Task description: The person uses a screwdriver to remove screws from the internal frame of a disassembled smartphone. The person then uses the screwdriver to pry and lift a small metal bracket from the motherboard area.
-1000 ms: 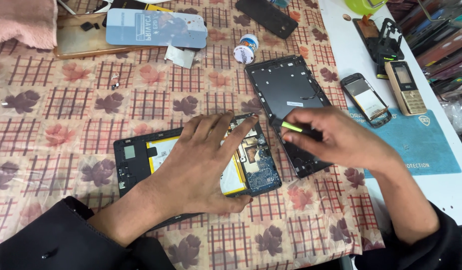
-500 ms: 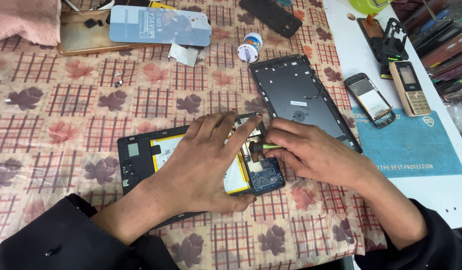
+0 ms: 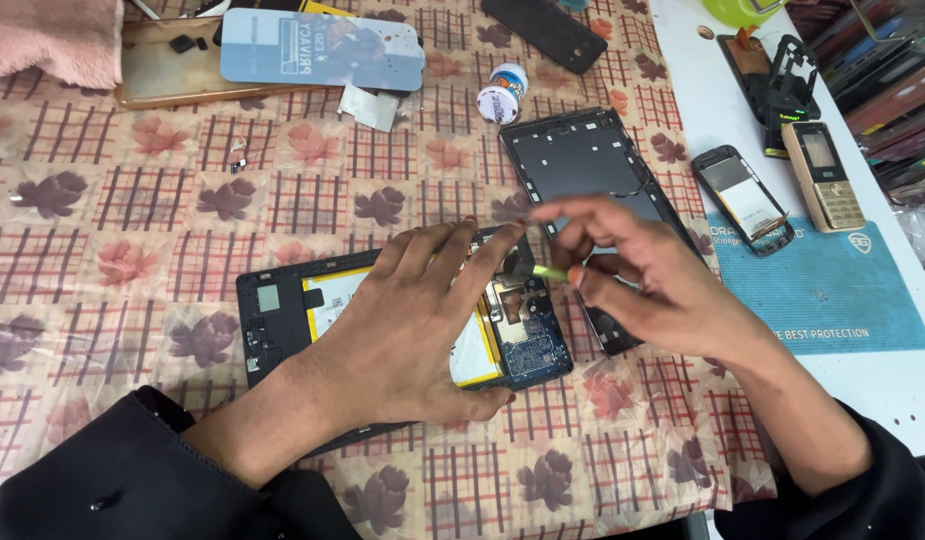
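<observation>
An opened tablet [image 3: 283,320] lies on the patterned cloth with its yellow-edged battery and blue circuit board [image 3: 531,345] bare. My left hand [image 3: 413,330] presses flat on the battery, fingers spread. My right hand [image 3: 643,280] pinches a thin green-handled tool [image 3: 545,271] whose tip carries a small grey metal piece [image 3: 516,266] just above the board's top edge. The tablet's black back cover [image 3: 583,160] lies behind my right hand, partly hidden by it.
A blue mat [image 3: 843,290] on the white table at right holds a stripped phone [image 3: 748,200]; a bar phone [image 3: 828,175] and black frame [image 3: 783,85] stand beyond. At the back lie a screen protector sheet [image 3: 323,45], a small white jar [image 3: 501,98], a pink towel [image 3: 48,35], tiny screws [image 3: 238,160].
My right hand swung left from the back cover to the circuit board with the green tool, and now lifts a small grey piece at its tip. My left hand stayed on the battery.
</observation>
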